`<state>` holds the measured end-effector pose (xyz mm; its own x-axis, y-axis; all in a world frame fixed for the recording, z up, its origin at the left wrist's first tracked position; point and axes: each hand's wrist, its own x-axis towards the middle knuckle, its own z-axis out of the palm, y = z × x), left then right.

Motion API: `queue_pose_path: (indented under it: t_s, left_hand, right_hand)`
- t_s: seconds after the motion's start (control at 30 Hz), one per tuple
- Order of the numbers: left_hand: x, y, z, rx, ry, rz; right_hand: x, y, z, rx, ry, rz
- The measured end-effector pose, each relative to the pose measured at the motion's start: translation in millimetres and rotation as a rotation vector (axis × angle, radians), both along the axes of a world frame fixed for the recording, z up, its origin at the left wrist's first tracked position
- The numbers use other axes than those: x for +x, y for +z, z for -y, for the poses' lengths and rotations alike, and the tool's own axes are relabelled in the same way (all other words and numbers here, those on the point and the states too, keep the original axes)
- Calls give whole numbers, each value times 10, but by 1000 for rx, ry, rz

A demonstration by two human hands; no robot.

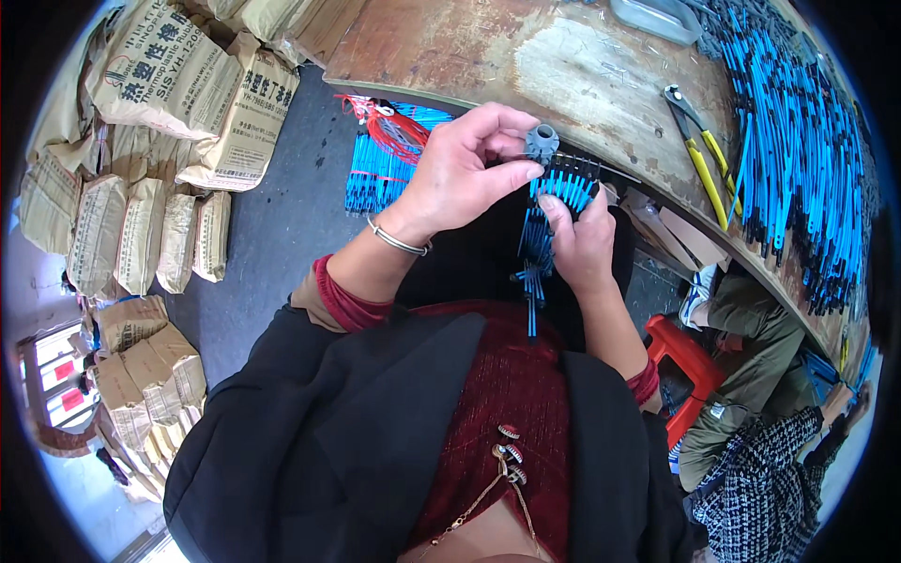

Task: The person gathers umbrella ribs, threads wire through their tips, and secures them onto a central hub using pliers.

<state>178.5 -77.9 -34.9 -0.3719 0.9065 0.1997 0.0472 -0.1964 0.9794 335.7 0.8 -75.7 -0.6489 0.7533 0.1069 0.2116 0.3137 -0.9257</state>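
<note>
One grey ribbed cylinder (542,141) is resting pinched in the left hand (466,171) near the worktop (450,47), while the right hand (584,242) is gripping blue black-tipped strips (564,187) just below it; holding those tips evenly fanned is probably helping control.

Dark Chinese lettering (158,58) on brown sacks (197,94)
</note>
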Motion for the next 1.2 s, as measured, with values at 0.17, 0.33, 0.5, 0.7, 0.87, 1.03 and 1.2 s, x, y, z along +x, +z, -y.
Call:
queue_pose_path:
  t_s: [0.17, 0.33, 0.5, 0.7, 0.87, 1.03, 1.2]
  left_hand:
    - [-34, 56, 2, -46, -53, 31]
    - [63, 79, -27, -121, 82, -109]
    - [92, -27, -12, -63, 105, -53]
    - [84, -9, -24, -36, 136, -19]
    - [52, -38, -45, -37, 153, -99]
    - [127, 33, -116, -59, 158, -91]
    - [153, 120, -195, -141, 123, -167]
  right_hand:
    - [-28, 12, -30, 73, 17, -16]
    - [-48, -39, -35, 140, -11, 3]
    - [-63, 7, 5, 60, 11, 10]
    - [-70, -34, -12, 82, 11, -24]
    - [-76, 3, -38, 16, 19, -36]
    - [-37, 63, -74, -31, 19, 5]
    - [-51, 46, -69, -27, -84, -41]
